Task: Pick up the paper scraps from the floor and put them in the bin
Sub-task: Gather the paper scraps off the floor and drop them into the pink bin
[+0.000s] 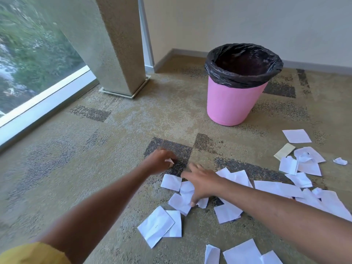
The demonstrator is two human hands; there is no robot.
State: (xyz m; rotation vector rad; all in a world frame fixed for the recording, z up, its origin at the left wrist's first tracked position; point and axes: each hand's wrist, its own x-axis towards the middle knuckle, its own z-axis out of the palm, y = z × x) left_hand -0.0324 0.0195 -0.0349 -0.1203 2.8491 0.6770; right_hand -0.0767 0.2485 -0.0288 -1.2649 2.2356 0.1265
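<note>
A pink bin [234, 103] with a black liner stands on the carpet ahead and to the right, upright and open at the top. Several white paper scraps [171, 181] lie scattered on the floor from the middle to the right edge. My left hand [161, 161] is low over a dark carpet patch, fingers curled around a small white scrap [169, 161]. My right hand [200, 182] is spread, palm down, over a cluster of scraps [180, 203], fingertips touching them. Whether it grips any is hidden.
A textured concrete pillar [118, 54] stands at the back left, beside a floor-level window [38, 54] with a white frame. A cream wall [247, 21] runs behind the bin. One crumpled scrap [340, 161] and a yellowish piece [284, 151] lie at the far right.
</note>
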